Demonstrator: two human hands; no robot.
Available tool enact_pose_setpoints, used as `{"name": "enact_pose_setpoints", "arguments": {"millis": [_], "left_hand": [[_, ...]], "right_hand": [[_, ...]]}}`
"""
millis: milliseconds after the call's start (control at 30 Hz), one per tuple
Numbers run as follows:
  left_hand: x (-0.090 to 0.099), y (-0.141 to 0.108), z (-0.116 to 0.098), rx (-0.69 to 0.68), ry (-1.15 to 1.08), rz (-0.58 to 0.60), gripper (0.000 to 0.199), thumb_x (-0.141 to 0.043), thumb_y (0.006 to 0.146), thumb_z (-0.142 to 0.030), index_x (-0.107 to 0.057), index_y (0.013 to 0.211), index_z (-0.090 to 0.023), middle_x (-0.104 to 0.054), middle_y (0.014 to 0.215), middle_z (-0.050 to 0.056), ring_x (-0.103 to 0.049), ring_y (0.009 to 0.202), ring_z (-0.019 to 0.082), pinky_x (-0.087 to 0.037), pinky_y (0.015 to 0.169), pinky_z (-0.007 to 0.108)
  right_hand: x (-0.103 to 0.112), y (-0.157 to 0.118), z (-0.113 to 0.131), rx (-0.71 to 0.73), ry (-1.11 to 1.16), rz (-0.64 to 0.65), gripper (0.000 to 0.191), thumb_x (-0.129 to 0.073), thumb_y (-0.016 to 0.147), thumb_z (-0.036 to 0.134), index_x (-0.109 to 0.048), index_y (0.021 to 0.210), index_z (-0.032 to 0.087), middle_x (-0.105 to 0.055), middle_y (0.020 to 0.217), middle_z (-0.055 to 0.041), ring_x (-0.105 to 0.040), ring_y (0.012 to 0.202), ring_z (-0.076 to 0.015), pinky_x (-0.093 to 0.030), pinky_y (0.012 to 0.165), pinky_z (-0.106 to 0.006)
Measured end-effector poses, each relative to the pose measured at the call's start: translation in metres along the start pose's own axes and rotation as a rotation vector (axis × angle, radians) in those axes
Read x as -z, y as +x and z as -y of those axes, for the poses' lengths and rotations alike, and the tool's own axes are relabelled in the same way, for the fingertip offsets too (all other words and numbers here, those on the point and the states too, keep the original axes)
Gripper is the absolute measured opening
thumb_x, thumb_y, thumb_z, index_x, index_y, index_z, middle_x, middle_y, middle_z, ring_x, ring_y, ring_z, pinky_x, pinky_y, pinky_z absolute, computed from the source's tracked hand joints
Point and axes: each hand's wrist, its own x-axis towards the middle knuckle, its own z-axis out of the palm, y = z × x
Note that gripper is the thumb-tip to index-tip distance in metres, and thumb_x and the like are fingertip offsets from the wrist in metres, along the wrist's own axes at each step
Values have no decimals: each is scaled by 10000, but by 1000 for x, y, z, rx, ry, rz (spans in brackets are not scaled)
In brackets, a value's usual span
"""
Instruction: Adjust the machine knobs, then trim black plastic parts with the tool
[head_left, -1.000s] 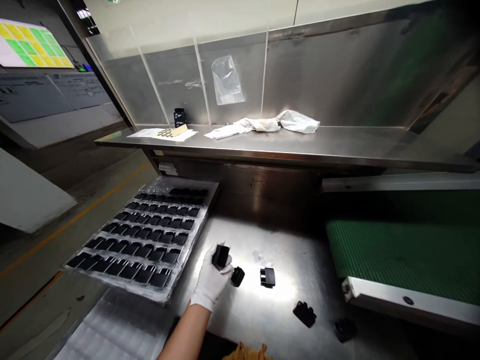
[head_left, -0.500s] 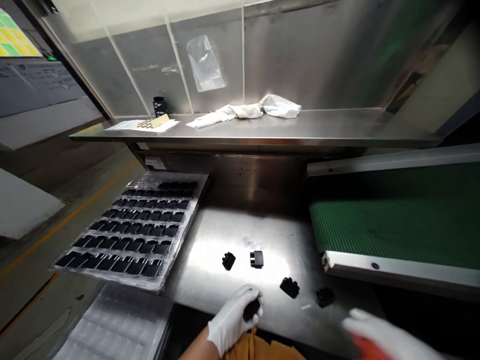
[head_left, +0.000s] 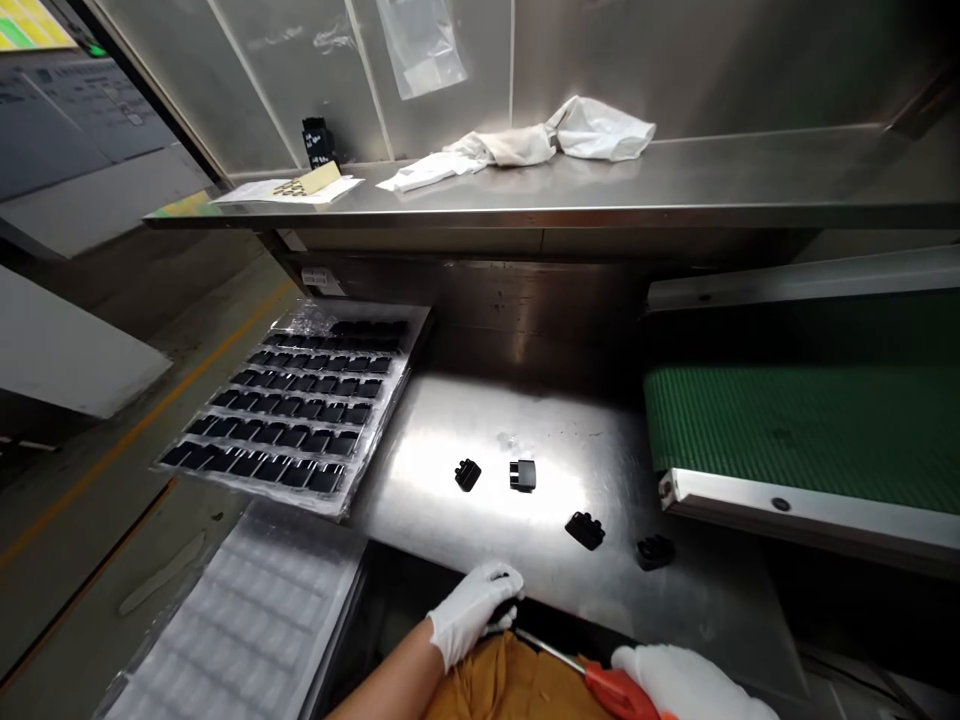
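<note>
In a white glove, my left hand (head_left: 480, 608) is closed around a black plastic part (head_left: 504, 608), mostly hidden by the fingers. My right hand (head_left: 686, 680), also gloved, grips a red-handled tool with a thin metal shaft (head_left: 553, 652). The shaft's tip reaches toward the part at the left hand; whether they touch I cannot tell. On the steel table (head_left: 487, 540) ahead lie a small black part (head_left: 467, 474), a black rectangular part (head_left: 523, 475), another black part (head_left: 585, 530) and a dark one (head_left: 655, 551) farther right.
At left, a clear plastic tray (head_left: 341, 500) holds rows of black parts. Below it lies a stack of clear trays (head_left: 247, 620). A green conveyor belt (head_left: 795, 420) runs on the right. Papers (head_left: 330, 188) and a white cloth (head_left: 517, 147) rest on the steel shelf (head_left: 675, 190).
My right hand has moved left with the red-handled tool, bringing its shaft to my left hand. The camera view has tilted down; the loose parts stay on the table.
</note>
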Motion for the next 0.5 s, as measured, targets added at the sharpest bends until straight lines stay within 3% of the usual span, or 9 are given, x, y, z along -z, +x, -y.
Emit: {"name": "enact_pose_setpoints", "arguments": {"millis": [133,267,400,500], "left_hand": [[1,-4,11,11,-69,-7,310,-705,719,-436,-576,846,-186,-621,829,19,-533,566,71,-385,545,201],[2,-10,26,-26,-50,-52,348,-749,654,-294,-554,925,-199,-631,866,14,-582,651,99,-436,634,235],[5,-23,29,-169,117,-72,350,-713,547,-65,-662,869,-193,-676,856,15,-591,782,159,-456,797,302],[13,-34,18,-355,411,59,553,-662,592,-50,-720,1096,-271,-722,997,30,-621,973,233,-416,979,351]], "right_hand": [[-1,3,-4,-5,-13,6,159,-560,751,387,-619,749,239,-740,784,-73,-688,757,-309,-384,633,-344],[6,0,-9,-15,-58,57,123,-556,747,332,-631,725,237,-744,779,-69,-688,755,-306,-351,605,-328],[11,1,-24,-16,-88,108,87,-557,673,212,-629,720,225,-746,799,-84,-681,764,-309,-325,596,-326],[8,6,-36,11,-46,106,103,-531,681,227,-630,711,231,-740,796,-84,-661,735,-296,-308,585,-333]]}}
